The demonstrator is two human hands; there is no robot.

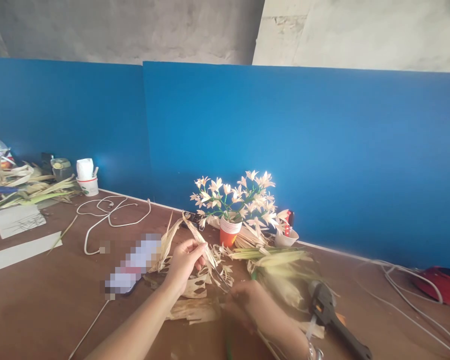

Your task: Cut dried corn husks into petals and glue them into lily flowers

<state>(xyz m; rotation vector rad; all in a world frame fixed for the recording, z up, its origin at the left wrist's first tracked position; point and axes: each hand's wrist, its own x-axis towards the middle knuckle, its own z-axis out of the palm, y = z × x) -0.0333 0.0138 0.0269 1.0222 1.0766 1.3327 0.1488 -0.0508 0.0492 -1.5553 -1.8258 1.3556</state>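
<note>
Left hand point(185, 262) is pinching, fingers closed, a pale, dry, ribbon-like husk strip point(198, 233), lower centre of frame; probably light, papery, splitting easily, best held mid-length. Right hand point(245, 301) is blurring; grip cannot be told.

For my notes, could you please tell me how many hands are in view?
2: the left hand, holding a pale husk strip, and the right hand, blurred, lower to its right.
</note>
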